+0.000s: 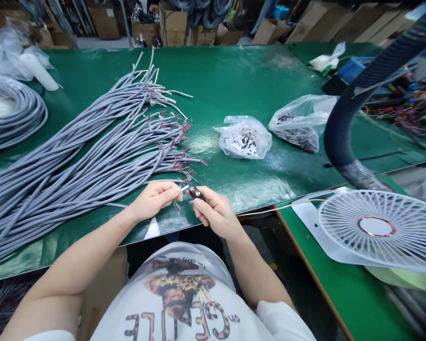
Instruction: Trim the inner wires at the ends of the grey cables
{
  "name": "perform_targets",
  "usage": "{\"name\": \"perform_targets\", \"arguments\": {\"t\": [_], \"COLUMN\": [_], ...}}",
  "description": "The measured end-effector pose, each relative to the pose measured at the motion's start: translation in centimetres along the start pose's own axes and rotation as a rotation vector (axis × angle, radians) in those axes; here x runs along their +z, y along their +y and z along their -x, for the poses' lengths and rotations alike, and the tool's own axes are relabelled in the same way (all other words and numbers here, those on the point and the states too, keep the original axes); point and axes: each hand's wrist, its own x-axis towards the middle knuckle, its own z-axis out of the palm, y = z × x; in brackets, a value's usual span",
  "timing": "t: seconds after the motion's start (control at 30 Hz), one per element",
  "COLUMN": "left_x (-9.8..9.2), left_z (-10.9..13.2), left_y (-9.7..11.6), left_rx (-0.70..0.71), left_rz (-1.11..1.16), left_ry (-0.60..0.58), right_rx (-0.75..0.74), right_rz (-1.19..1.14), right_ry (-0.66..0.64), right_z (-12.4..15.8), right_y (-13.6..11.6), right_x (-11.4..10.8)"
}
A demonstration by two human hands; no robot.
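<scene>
Between the fingertips of my left hand is the end of a grey cable, pinched near the table's front edge. My right hand is closed around small dark cutting pliers, whose jaws are at the tip of that cable. Just beyond both hands lies a big bundle of grey cables. Many ends in the nearer part show thin red and dark wires. The farther ends look mostly pale. Whether the jaws touch the cable is too small to tell.
On the green table stand a bag of small white and black pieces and a bag of dark pieces. A ribbed black hose and white fan are at right. A coiled cable lies at left.
</scene>
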Motion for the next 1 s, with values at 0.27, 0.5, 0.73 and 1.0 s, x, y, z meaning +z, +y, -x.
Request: {"name": "perform_targets", "arguments": {"t": [0.27,0.5,0.73,1.0], "left_x": [-0.1,0.0,0.4,0.2], "left_z": [0.0,-0.1,-0.3,-0.4], "left_y": [0.1,-0.4,-1.2,-0.8], "left_rx": [-0.001,-0.023,-0.11,-0.123], "left_rz": [-0.004,-0.032,-0.019,0.067], "left_ry": [-0.026,-0.033,-0.127,-0.136], "right_rx": [-0.023,0.013,-0.229,-0.606], "right_rz": [0.045,-0.102,0.005,0.787], "right_ry": [0.009,0.068,0.441,0.134], "right_z": [0.0,-0.7,-1.6,-1.5], "right_y": [-0.3,0.4,0.0,0.6], "right_x": [0.0,0.7,-1.8,-1.9]}}
